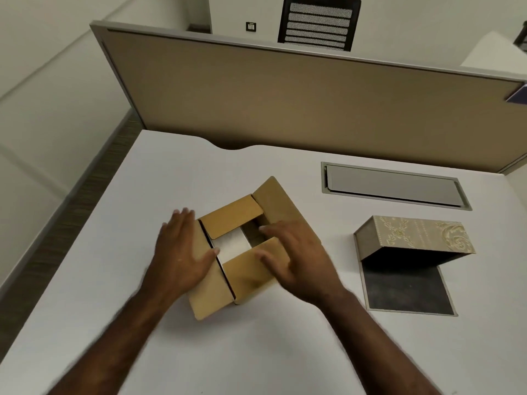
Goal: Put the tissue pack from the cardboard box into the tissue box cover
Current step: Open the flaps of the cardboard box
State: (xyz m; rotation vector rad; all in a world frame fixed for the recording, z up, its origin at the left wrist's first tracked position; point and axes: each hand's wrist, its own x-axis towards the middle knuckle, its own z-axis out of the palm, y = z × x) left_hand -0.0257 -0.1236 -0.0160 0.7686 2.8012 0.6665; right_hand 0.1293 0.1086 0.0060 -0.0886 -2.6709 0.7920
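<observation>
A brown cardboard box stands in the middle of the white desk with its top flaps partly folded back. Through the gap between the flaps shows a white tissue pack. My left hand lies flat on the box's left flap, fingers spread. My right hand rests on the right and near flaps, fingers apart, holding nothing. To the right lies the tissue box cover, beige with a gold floral pattern, hinged open, its dark base panel flat on the desk.
A tan partition wall closes the desk's far side. A grey cable hatch is set into the desk behind the cover. A black mesh chair stands beyond the partition. The desk's left edge drops to the floor.
</observation>
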